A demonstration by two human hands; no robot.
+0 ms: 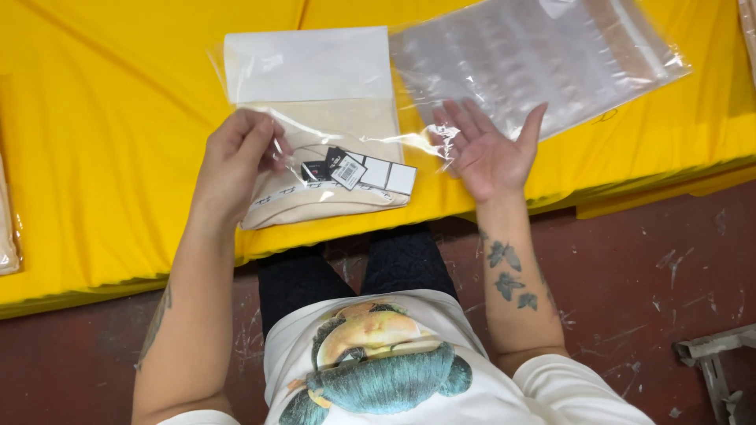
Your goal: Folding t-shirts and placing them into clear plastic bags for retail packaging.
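A folded cream garment [331,149] lies on the yellow table cover [102,157], most of it inside a clear plastic bag [307,67]. Its near end sticks out of the bag mouth, with black and white hang tags [366,171] lying on it. My left hand [236,161] pinches the bag's open edge at the garment's left side. My right hand [488,149] is palm up with spread fingers at the right side of the bag mouth, and a strip of clear film rests against its fingers.
A stack of empty clear bags [535,55] lies at the back right of the table. More bagged items show at the left edge [6,228]. A dark red floor [654,267] and a grey metal frame [717,354] are below the table's front edge.
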